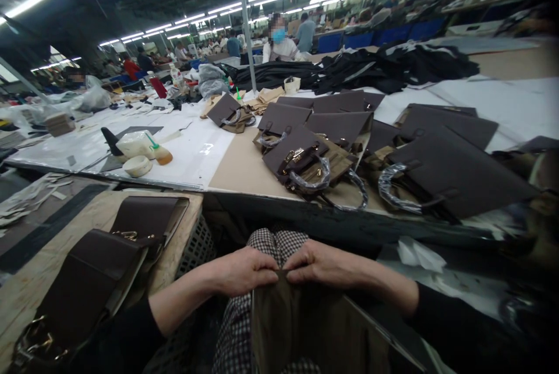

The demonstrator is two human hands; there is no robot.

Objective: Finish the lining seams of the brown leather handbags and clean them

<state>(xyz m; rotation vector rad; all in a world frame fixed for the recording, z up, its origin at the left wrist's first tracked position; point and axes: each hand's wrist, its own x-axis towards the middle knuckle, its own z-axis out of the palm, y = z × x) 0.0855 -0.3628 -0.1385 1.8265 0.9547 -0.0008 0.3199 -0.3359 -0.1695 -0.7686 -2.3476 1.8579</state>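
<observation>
A brown handbag point(301, 321) lies across my lap, its olive-brown lining facing up. My left hand point(247, 271) pinches the far edge of this lining between thumb and fingers. Close beside it, my right hand point(323, 263) pinches the same edge, the two thumbs nearly touching. The lower part of the bag runs out of the bottom of the view. Checked trousers point(233, 333) show under and beside it.
Dark brown handbags point(301, 158) with plastic-wrapped handles lie piled on the table ahead. Two more bags point(87, 269) rest on a board at left, above a plastic crate point(196, 246). A glue bottle point(161, 155) and a tape roll point(137, 166) stand on the white tabletop. A masked person point(282, 48) sits beyond.
</observation>
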